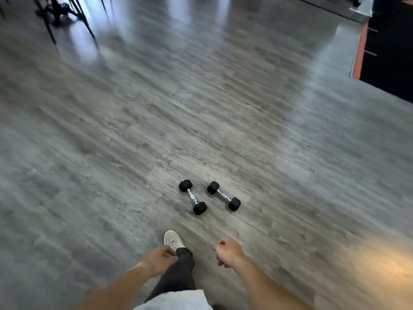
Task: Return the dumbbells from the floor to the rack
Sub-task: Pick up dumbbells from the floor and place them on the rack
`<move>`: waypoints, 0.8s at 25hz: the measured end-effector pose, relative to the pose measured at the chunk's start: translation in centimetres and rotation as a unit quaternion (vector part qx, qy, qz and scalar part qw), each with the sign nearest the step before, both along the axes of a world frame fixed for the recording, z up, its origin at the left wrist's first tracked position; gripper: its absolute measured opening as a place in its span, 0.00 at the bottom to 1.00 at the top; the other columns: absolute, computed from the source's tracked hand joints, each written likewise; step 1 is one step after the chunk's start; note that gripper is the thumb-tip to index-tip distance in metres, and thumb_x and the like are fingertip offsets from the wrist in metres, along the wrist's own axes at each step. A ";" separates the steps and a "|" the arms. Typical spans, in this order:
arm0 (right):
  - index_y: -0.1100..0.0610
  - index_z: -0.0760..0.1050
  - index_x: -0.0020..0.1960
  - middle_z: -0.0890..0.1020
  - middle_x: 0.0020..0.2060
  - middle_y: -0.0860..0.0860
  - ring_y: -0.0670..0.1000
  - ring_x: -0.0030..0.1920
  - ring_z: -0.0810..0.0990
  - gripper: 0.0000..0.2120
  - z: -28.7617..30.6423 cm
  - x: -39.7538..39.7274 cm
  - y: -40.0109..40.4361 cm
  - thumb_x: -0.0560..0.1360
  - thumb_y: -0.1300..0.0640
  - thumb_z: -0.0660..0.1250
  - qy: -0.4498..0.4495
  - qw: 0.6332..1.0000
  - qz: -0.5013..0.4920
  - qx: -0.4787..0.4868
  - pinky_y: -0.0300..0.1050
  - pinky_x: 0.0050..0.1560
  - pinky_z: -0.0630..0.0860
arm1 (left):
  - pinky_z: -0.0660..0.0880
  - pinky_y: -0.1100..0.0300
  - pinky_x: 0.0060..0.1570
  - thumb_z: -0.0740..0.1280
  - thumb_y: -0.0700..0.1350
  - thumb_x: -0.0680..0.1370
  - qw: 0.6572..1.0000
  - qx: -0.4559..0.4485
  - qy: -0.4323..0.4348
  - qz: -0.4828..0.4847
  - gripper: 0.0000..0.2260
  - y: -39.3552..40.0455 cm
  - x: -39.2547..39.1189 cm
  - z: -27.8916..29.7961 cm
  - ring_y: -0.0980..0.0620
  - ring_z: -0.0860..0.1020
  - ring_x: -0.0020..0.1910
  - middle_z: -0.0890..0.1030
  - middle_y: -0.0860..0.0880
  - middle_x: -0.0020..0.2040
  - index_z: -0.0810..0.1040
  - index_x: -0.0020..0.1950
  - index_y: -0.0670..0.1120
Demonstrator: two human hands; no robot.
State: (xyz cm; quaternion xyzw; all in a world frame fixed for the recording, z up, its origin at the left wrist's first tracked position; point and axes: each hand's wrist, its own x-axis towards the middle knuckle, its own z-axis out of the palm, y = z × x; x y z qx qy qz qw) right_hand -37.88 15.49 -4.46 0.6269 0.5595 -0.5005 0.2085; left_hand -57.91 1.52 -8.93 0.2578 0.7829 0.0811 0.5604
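Note:
Two small dumbbells with black hex heads and chrome handles lie side by side on the grey wood-look floor, the left dumbbell (192, 197) and the right dumbbell (223, 195). Both sit a short step ahead of my feet. My left hand (159, 258) hangs low at the bottom centre, fingers loosely curled, holding nothing. My right hand (226, 251) is beside it, also loosely curled and empty. Both hands are well short of the dumbbells. No rack is in view.
My left foot in a white sneaker (173, 240) is stepped forward just behind the dumbbells. Dark chair or equipment legs (64, 16) stand at the far left. A black mat or platform with an orange edge (388, 48) lies at the far right.

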 end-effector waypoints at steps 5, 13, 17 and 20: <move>0.52 0.77 0.41 0.82 0.33 0.50 0.51 0.34 0.83 0.07 -3.1 -6.2 8.5 0.72 0.54 0.61 -0.017 1.000 0.015 -0.021 0.44 0.38 0.78 | 0.70 0.63 0.38 0.71 0.51 0.75 0.999 -0.006 -0.012 0.052 0.05 9.1 -3.2 -1.5 0.54 0.75 0.33 0.78 0.54 0.35 0.78 0.41 0.57; 0.51 0.79 0.43 0.84 0.38 0.47 0.48 0.40 0.82 0.08 -20.6 -13.7 19.8 0.71 0.49 0.64 -0.041 0.996 0.033 -0.066 0.36 0.38 0.74 | 0.72 0.73 0.55 0.75 0.47 0.74 0.982 -0.050 -0.071 0.170 0.10 18.1 -2.0 -15.4 0.64 0.80 0.42 0.85 0.54 0.40 0.81 0.35 0.59; 0.51 0.78 0.43 0.82 0.37 0.48 0.52 0.39 0.80 0.06 -35.3 -16.6 24.2 0.71 0.49 0.66 -0.030 0.994 -0.002 -0.106 0.46 0.43 0.75 | 0.71 0.69 0.53 0.75 0.46 0.73 0.967 -0.092 -0.080 0.223 0.04 22.0 -0.4 -28.3 0.47 0.82 0.54 0.84 0.47 0.39 0.83 0.44 0.48; 0.51 0.79 0.48 0.83 0.42 0.49 0.52 0.42 0.80 0.10 -46.8 -18.7 26.7 0.71 0.46 0.68 -0.029 0.993 -0.052 -0.100 0.45 0.44 0.74 | 0.75 0.65 0.51 0.75 0.55 0.72 0.958 -0.093 -0.107 0.248 0.08 24.4 0.4 -38.4 0.57 0.82 0.45 0.82 0.58 0.37 0.77 0.42 0.59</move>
